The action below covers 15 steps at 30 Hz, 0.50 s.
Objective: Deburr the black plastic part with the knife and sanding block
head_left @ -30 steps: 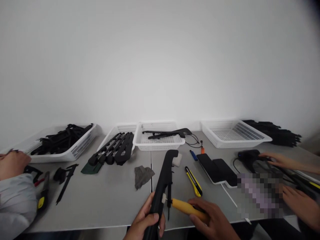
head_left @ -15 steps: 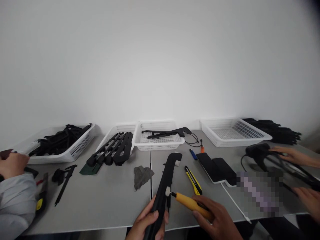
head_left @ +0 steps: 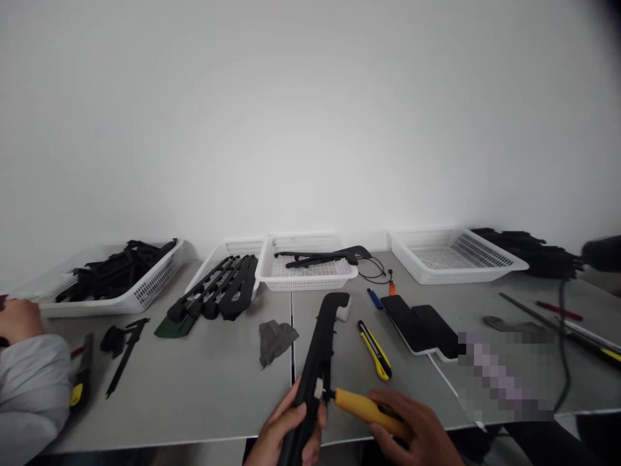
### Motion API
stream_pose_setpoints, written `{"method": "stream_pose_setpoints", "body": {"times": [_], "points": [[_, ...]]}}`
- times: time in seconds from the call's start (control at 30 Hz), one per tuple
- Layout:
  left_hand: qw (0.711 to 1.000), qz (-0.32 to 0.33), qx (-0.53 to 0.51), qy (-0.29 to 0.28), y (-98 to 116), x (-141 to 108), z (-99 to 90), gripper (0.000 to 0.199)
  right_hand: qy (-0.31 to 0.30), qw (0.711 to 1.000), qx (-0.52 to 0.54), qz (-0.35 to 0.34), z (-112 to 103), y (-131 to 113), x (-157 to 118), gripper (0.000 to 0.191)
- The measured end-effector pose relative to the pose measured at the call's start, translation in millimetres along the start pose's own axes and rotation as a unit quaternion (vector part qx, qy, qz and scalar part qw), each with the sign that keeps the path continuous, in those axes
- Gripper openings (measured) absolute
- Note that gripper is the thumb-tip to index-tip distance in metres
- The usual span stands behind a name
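Note:
My left hand (head_left: 286,430) is closed around the lower end of a long black plastic part (head_left: 314,349), which tilts up and away from me. Its upper end is hooked, with a pale patch (head_left: 344,307) on the inner side. A yellow-handled tool (head_left: 361,408) is gripped in my right hand (head_left: 417,430). The tool's dark, thin front end points left at the part's right side, where a small whitish block (head_left: 318,388) sits at the tip. Whether that block belongs to the tool or the part, I cannot tell.
A yellow utility knife (head_left: 376,353), grey cloth (head_left: 276,343) and two phones (head_left: 420,327) lie close by. White baskets (head_left: 308,283) line the wall, some holding black parts. A person's sleeve (head_left: 33,388) is at far left; a dark corded object (head_left: 601,254) is at right.
The yellow-handled tool's tip has slid down along the black part, towards me. At right, the other person's hands have left view, and the black object there has lifted away to the right.

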State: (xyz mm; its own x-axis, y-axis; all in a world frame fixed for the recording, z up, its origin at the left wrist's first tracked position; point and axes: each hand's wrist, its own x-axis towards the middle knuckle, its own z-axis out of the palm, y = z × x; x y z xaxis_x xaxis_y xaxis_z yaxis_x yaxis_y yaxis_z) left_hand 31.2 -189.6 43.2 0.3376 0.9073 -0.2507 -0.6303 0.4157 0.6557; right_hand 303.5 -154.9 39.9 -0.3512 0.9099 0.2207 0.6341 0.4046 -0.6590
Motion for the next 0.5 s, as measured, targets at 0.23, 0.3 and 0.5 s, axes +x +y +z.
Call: {"method": "stream_pose_setpoints", "body": {"times": [0.23, 0.3, 0.5], "points": [[1.0, 0.022, 0.001, -0.003, -5, 1, -0.2, 0.038, -0.008, 1.0, 0.009, -0.003, -2, -3, -3, 0.032], [0.999, 0.029, 0.0, 0.014, -6, 0, -0.1, 0.045, -0.015, 1.0, 0.01, 0.0, -4, -5, -4, 0.031], [0.998, 0.032, 0.022, 0.052, -5, -5, 4.2, 0.055, -0.004, 1.0, -0.011, -0.011, -6, -4, -11, 0.03]]}}
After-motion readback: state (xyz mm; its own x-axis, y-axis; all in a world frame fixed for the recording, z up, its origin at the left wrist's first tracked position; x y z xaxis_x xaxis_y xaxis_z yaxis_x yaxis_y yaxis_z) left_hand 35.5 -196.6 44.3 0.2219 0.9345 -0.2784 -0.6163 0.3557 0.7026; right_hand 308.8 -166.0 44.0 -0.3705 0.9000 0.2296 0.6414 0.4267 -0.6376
